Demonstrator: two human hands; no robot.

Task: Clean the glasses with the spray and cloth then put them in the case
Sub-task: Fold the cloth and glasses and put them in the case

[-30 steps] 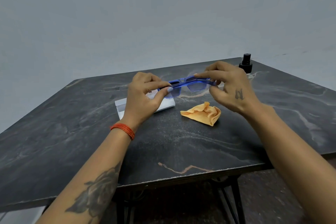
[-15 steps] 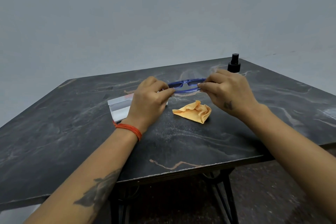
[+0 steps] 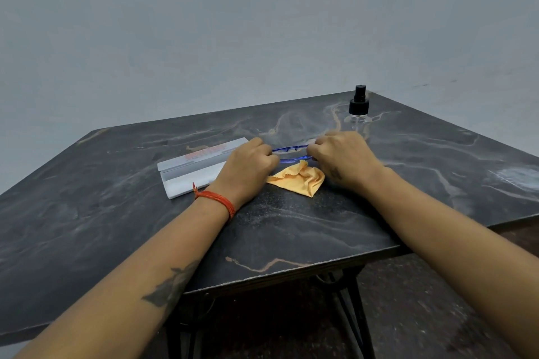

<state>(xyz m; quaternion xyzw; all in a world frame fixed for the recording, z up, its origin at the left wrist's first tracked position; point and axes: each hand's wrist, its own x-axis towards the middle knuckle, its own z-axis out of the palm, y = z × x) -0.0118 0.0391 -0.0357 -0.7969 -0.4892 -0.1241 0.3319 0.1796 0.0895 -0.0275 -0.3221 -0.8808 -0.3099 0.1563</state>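
Both hands, left [image 3: 248,167] and right [image 3: 344,159], gripped blue glasses [image 3: 291,152] low over a dark marble table [image 3: 291,230], an orange cloth [image 3: 300,179] just nearer, a white case [image 3: 189,169] left, a spray bottle [image 3: 359,108] far right.

Dark marbled counter [image 3: 291,227]
A white case [image 3: 192,173], an orange cloth [image 3: 303,181] and a spray bottle [image 3: 359,109] lie on it.

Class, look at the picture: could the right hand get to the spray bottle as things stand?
Probably yes. The spray bottle stands upright just beyond the right hand with bare table between them, but that hand must first let go of the glasses.
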